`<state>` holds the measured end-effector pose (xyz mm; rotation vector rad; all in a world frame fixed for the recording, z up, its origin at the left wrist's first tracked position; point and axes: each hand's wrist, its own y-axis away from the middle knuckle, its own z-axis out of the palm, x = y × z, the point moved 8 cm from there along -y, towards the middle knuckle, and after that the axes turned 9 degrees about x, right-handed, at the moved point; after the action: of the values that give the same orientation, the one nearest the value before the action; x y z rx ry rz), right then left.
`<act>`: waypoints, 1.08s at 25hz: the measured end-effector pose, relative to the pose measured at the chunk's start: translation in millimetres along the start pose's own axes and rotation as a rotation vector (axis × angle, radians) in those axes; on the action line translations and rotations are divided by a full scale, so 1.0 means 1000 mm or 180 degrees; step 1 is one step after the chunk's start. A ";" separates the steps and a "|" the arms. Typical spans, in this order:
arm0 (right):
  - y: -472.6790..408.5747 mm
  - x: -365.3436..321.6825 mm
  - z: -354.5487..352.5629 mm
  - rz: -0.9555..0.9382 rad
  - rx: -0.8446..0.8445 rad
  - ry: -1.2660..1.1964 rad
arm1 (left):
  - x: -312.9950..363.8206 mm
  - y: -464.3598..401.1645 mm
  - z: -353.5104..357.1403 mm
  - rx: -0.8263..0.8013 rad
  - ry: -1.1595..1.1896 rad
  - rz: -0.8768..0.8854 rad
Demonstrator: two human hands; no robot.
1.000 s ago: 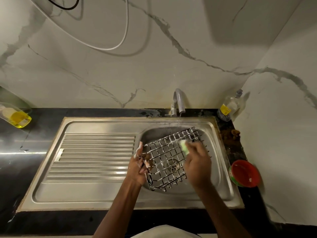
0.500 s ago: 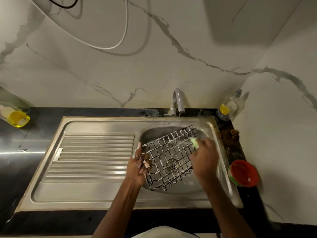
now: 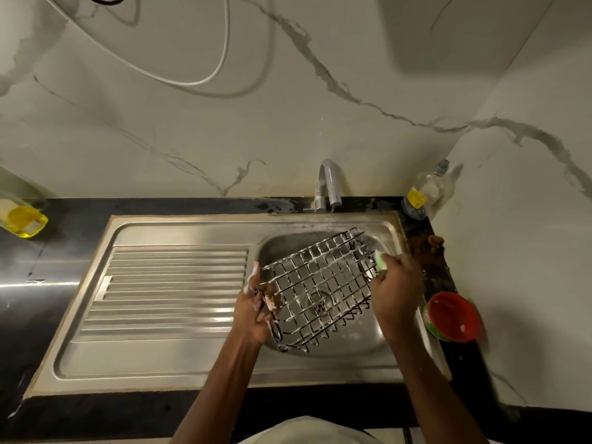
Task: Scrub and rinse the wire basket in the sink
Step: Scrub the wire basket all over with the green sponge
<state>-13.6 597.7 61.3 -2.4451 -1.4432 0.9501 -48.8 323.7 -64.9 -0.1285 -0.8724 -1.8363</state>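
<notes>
The soapy wire basket tilts over the steel sink bowl. My left hand grips its near-left edge; my right hand pinches a green sponge against its right rim. The yellow label on the clear bottle is unreadable.

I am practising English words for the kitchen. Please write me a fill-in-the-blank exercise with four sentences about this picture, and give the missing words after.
1. The left hand holds the wire basket over the ____.
2. The right hand presses a green ____ on the basket's far right corner.
3. A thin stream of water runs from the ____ behind the basin.
4. The bowl on the counter right of the sink is ____ inside.

Missing words: basin; sponge; tap; red
</notes>
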 end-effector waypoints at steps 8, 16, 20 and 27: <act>0.020 -0.029 -0.002 -0.0469 -0.0212 -0.0393 | 0.006 0.001 0.010 -0.0011 -0.0072 0.0079; 0.078 -0.059 -0.008 -0.0802 -0.0242 -0.0927 | 0.007 0.004 0.009 -0.0010 -0.0051 0.0106; 0.003 0.004 -0.007 0.0236 -0.0053 -0.0364 | 0.003 0.013 0.015 0.0027 0.0034 0.0036; 0.061 -0.040 -0.024 -0.0118 -0.0314 -0.1258 | 0.009 0.009 0.020 0.0179 0.0065 0.0135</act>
<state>31.9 537.2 72.2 -2.3796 -1.6804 1.4498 -51.3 327.5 -42.1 -0.0920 -0.8996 -1.7691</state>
